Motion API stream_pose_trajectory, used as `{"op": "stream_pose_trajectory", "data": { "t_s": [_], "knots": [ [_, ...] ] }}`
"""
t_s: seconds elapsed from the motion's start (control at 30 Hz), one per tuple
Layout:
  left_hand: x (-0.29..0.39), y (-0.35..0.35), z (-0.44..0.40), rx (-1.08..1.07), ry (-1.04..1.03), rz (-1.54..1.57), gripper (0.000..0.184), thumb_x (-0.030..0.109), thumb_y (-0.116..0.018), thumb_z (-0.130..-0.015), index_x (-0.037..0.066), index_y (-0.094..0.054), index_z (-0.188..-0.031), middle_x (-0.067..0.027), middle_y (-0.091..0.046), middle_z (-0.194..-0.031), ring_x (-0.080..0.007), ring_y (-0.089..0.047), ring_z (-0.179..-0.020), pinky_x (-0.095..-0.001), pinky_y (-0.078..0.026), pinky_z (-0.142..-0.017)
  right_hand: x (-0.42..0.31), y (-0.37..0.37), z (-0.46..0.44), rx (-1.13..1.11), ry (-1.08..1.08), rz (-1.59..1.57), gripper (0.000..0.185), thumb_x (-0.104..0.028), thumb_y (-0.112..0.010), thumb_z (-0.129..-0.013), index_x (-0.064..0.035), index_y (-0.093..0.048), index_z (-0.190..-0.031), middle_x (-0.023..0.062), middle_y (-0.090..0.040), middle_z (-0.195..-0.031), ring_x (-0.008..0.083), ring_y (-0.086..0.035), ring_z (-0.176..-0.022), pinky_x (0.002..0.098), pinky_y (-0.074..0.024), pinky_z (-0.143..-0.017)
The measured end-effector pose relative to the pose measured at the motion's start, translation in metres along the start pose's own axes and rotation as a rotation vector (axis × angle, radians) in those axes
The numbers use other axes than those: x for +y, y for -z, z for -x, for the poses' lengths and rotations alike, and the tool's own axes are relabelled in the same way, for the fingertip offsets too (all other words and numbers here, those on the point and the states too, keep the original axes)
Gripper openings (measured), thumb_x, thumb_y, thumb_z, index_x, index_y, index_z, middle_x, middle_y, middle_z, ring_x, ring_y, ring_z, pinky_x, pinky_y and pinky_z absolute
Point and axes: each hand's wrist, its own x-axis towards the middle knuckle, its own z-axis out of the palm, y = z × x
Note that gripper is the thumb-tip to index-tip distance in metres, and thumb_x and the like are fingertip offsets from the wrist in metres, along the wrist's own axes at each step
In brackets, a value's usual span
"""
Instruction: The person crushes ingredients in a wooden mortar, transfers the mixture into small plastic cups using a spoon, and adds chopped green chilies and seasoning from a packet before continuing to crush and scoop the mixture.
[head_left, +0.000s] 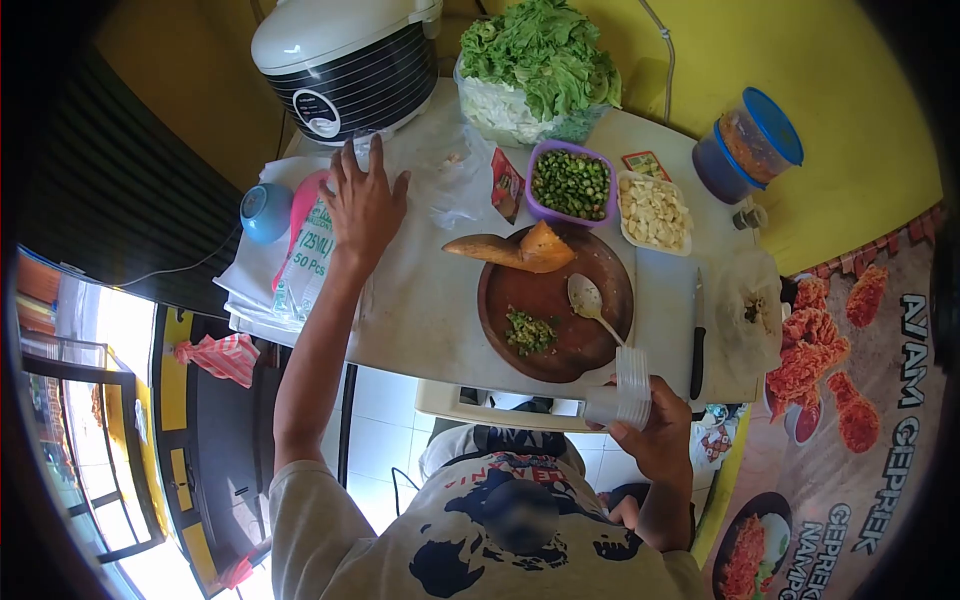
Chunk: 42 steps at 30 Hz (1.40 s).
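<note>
My left hand (366, 212) reaches over the left part of the table, fingers spread, above a printed plastic pack (308, 255) and just in front of the rice cooker (350, 75). A pink item (303, 210) and a light blue cup (266, 213) lie left of it. At the front edge, my right hand (655, 430) grips a stack of clear plastic cups (632, 385). Beyond that hand is a round stone mortar (520, 300) holding crushed green chili (530, 332), a metal spoon (587, 297) and a wooden pestle (520, 250).
Behind the mortar stand a purple tub of chopped green chilies (571, 184), a tray of peeled garlic (655, 212) and a container of lettuce (540, 80). A knife (698, 345) lies on the right, with a blue-lidded container (745, 145) at the back right.
</note>
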Motion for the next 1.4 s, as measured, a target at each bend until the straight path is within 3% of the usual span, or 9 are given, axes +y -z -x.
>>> {"op": "stream_pose_trajectory", "data": {
  "t_s": [0.13,0.23,0.47,0.73,0.97,1.1,1.23,1.33,1.4],
  "knots": [
    [0.027,0.033,-0.001,-0.042,-0.25,0.378,0.065,0.045,-0.073,-0.081,0.013,-0.056,-0.135,-0.0189,-0.053,-0.123,-0.0386,-0.049,-0.123,-0.0552,-0.042,-0.099,0.004,0.002,0.001,0.013,-0.117,-0.076,0.049,0.002,-0.074,-0.082,0.0044,-0.05,-0.125,0.016,-0.064,-0.111,0.0241,-0.067,-0.101,0.037,-0.0558,-0.09],
    [0.035,0.029,-0.008,-0.328,-0.369,0.517,0.048,0.02,-0.074,-0.081,0.014,-0.063,-0.127,-0.0203,-0.059,-0.108,-0.0394,-0.064,-0.089,-0.0469,-0.052,-0.082,0.003,0.004,0.001,0.019,-0.117,-0.062,0.049,0.002,-0.074,-0.082,0.0044,-0.051,-0.125,0.0157,-0.064,-0.111,0.0234,-0.068,-0.101,0.0367,-0.056,-0.09],
    [0.043,-0.018,-0.043,-0.317,-0.359,0.451,0.043,0.009,-0.068,-0.081,0.01,-0.064,-0.124,-0.0248,-0.062,-0.102,-0.0419,-0.065,-0.092,-0.0479,-0.053,-0.082,0.001,0.008,0.002,0.059,-0.093,-0.094,0.047,-0.001,-0.073,-0.084,0.0051,-0.051,-0.125,0.0152,-0.066,-0.111,0.0224,-0.067,-0.102,0.036,-0.0556,-0.091],
    [0.06,-0.047,-0.083,-0.156,-0.181,0.257,0.015,0.001,-0.055,-0.084,-0.001,-0.067,-0.092,-0.0282,-0.064,-0.1,-0.0426,-0.068,-0.091,-0.0483,-0.057,-0.078,0.004,0.011,0.007,0.102,-0.127,-0.102,0.046,-0.003,-0.074,-0.085,0.0049,-0.053,-0.124,0.014,-0.067,-0.108,0.0203,-0.067,-0.099,0.0352,-0.0554,-0.09],
    [0.054,-0.04,-0.09,-0.203,-0.181,0.331,0.027,0.0,-0.057,-0.084,-0.001,-0.062,-0.11,-0.0306,-0.062,-0.107,-0.045,-0.066,-0.092,-0.0494,-0.056,-0.078,0.003,0.009,0.0,0.117,-0.176,-0.026,0.044,-0.002,-0.075,-0.083,0.0033,-0.054,-0.121,0.0124,-0.067,-0.105,0.0176,-0.067,-0.097,0.0325,-0.055,-0.087],
    [0.058,0.047,-0.041,0.082,-0.352,0.595,0.041,0.006,-0.063,-0.086,-0.002,-0.057,-0.126,-0.0253,-0.066,-0.105,-0.0394,-0.068,-0.086,-0.0456,-0.056,-0.071,0.009,0.01,-0.009,0.162,-0.182,-0.016,0.049,0.001,-0.073,-0.083,0.0015,-0.048,-0.125,0.0116,-0.063,-0.111,0.0176,-0.064,-0.103,0.0319,-0.0524,-0.09],
    [0.067,0.127,0.042,-0.478,-0.334,1.327,0.04,0.007,-0.07,-0.088,-0.002,-0.06,-0.126,-0.0151,-0.069,-0.109,-0.0176,-0.069,-0.089,-0.032,-0.055,-0.075,0.008,0.002,-0.023,0.178,-0.13,-0.097,0.051,0.003,-0.069,-0.085,0.0017,-0.044,-0.129,0.0102,-0.055,-0.119,0.0174,-0.056,-0.115,0.0346,-0.0459,-0.1],
    [0.074,0.139,0.096,-0.746,-0.362,1.466,0.054,0.009,-0.074,-0.086,-0.002,-0.053,-0.134,-0.0176,-0.07,-0.101,-0.0201,-0.07,-0.085,-0.0319,-0.058,-0.074,0.009,-0.009,-0.03,0.092,0.0,-0.116,0.052,0.003,-0.069,-0.085,0.0022,-0.042,-0.13,0.009,-0.056,-0.119,0.0166,-0.056,-0.114,0.0343,-0.045,-0.101],
    [0.078,0.141,0.12,-1.195,-0.22,1.677,0.068,0.01,-0.075,-0.086,-0.001,-0.041,-0.144,-0.0153,-0.066,-0.115,-0.0187,-0.066,-0.099,-0.0306,-0.054,-0.086,0.007,-0.015,-0.036,0.014,-0.002,-0.154,0.053,0.0,-0.071,-0.085,0.0007,-0.044,-0.131,0.0104,-0.054,-0.121,0.0182,-0.055,-0.114,0.0354,-0.044,-0.101]
  ]
}}
